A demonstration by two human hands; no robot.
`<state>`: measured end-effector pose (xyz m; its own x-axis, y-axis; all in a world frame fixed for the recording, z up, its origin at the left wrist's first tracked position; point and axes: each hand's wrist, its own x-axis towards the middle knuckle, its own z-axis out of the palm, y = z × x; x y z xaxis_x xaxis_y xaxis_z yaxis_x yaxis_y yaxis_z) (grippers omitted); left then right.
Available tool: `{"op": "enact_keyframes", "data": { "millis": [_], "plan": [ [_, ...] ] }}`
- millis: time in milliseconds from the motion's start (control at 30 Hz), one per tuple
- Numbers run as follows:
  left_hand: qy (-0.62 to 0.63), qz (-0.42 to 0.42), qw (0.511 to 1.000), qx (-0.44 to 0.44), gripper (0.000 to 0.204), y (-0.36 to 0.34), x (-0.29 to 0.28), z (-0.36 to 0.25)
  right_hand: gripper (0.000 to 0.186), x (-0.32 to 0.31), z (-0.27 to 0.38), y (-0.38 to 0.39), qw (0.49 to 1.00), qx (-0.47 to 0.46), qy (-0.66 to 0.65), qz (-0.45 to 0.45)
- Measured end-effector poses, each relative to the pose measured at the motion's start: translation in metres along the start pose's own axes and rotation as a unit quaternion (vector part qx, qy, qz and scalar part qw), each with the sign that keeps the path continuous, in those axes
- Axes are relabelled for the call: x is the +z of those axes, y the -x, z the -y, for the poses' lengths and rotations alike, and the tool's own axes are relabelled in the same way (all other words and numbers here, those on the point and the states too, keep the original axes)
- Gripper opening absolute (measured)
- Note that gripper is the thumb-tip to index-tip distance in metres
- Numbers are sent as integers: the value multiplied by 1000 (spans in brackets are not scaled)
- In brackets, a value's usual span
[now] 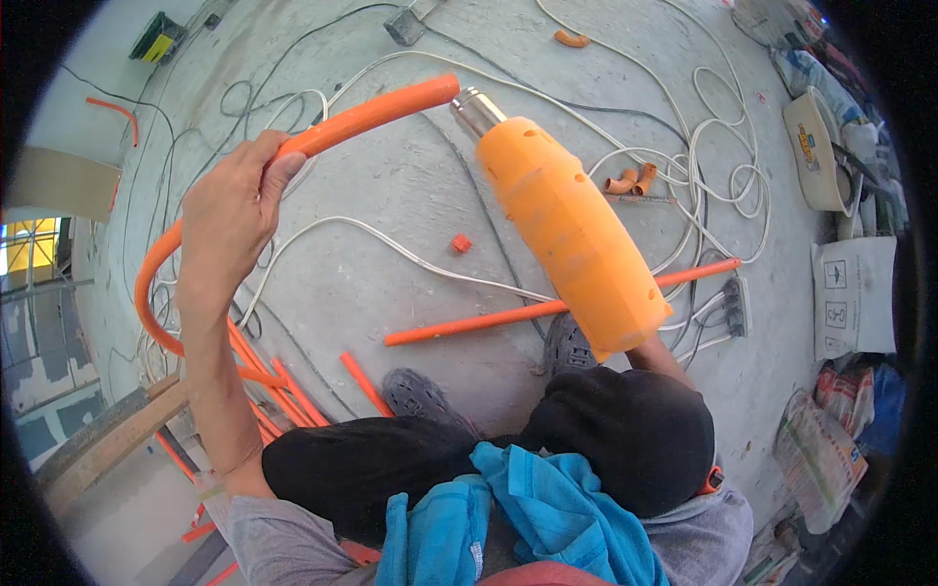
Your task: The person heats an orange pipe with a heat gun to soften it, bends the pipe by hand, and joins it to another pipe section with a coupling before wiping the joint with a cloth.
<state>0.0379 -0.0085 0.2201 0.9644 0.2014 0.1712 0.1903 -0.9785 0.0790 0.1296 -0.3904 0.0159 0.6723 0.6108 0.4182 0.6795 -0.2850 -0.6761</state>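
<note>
Crouching over the concrete floor (410, 176), the person has an orange conduit pipe (376, 112) in the left hand (230, 215), fingers wrapped fully round it, upper left of centre in the frame. Pipe already curves hard: from the grip it sweeps down and round toward the left edge, so the bend looks partly done. Its free end points up-right, just beside the metal nozzle of an orange heat gun (567, 230) filling the frame's centre. Nozzle and pipe end are near, not touching as far as I can see. My guess: heating is under way at that end w/ more shaping left.

Right hand is hidden behind the gun's body, so can't tell its grip; presumably it carries the tool.

Straight orange pipe lengths (547, 311) lie on the floor at centre and lower left, short elbow offcuts (630, 181) upper right, white cables (703, 146) looped across the top right.
</note>
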Motion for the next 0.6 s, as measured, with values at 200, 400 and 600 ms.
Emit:
{"op": "enact_keyframes", "data": {
  "millis": [200, 400, 600],
  "plan": [
    [-70, -29, 996, 46, 37, -5, 19, 21, 36, 8, -1, 4, 1000, -4, -11, 2],
    [-69, -4, 996, 57, 39, -10, 19, 12, 36, 5, 0, 3, 1000, -4, -7, 3],
    [-63, -6, 996, 66, 42, -12, 18, 9, 36, 6, 0, 4, 1000, -5, -8, 3]
  ]
}}
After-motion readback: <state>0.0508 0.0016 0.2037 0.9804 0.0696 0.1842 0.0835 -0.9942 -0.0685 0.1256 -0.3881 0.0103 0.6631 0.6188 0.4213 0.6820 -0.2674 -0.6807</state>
